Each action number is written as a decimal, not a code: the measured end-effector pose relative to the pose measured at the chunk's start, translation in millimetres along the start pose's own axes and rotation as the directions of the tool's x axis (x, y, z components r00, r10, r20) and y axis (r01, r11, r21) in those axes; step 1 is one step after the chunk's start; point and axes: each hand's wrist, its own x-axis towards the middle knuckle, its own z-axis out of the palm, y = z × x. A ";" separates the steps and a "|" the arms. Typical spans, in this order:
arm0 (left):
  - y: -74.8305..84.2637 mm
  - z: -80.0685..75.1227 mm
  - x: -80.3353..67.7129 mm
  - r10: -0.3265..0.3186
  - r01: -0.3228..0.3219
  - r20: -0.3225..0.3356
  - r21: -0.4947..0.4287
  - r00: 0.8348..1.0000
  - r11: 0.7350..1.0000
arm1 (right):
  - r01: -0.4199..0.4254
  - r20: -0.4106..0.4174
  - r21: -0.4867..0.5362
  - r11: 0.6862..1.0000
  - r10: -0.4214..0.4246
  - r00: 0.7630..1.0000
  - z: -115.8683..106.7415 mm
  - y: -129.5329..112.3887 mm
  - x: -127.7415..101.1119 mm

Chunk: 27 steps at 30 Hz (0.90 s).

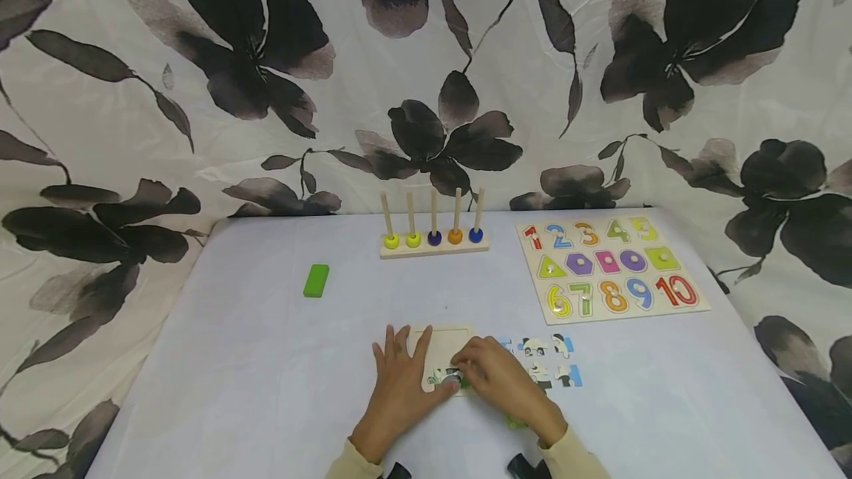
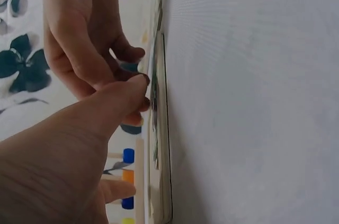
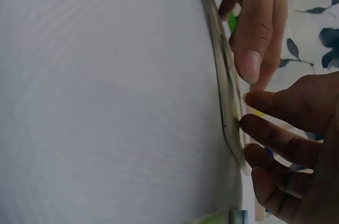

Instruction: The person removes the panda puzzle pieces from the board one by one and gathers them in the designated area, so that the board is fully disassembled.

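A small wooden puzzle tray [image 1: 447,346] lies near the table's front edge, with a few panda pieces [image 1: 444,376] set in its bottom row. My left hand [image 1: 398,379] lies flat by the tray's left side, fingers straight, and its thumb [image 2: 114,102] presses the tray's lower edge [image 2: 165,150]. My right hand [image 1: 498,381] comes in from the right, its fingertips [image 3: 249,123] resting on the pieces in the tray [image 3: 225,86]. I see nothing pinched in it. The left hand's fingers [image 3: 257,28] show beyond the tray in the right wrist view.
Several loose panda puzzle pieces [image 1: 547,361] lie right of the tray. A number and shape board [image 1: 609,266] sits at the back right, a peg stand with coloured beads [image 1: 433,239] at the back middle, and a green block [image 1: 316,280] to the left. A flowered cloth hangs behind.
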 end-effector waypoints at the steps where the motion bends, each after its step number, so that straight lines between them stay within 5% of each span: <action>1: 0.5 0.1 0.3 -0.006 0.006 0.004 0.005 1.000 1.000 | -0.002 0.007 -0.006 1.000 0.002 1.000 1.1 0.0 0.3; 27: 8.4 2.3 2.9 0.003 -0.002 -0.007 0.157 1.000 0.988 | -0.052 0.022 -0.016 0.999 0.052 0.998 7.8 -6.2 4.4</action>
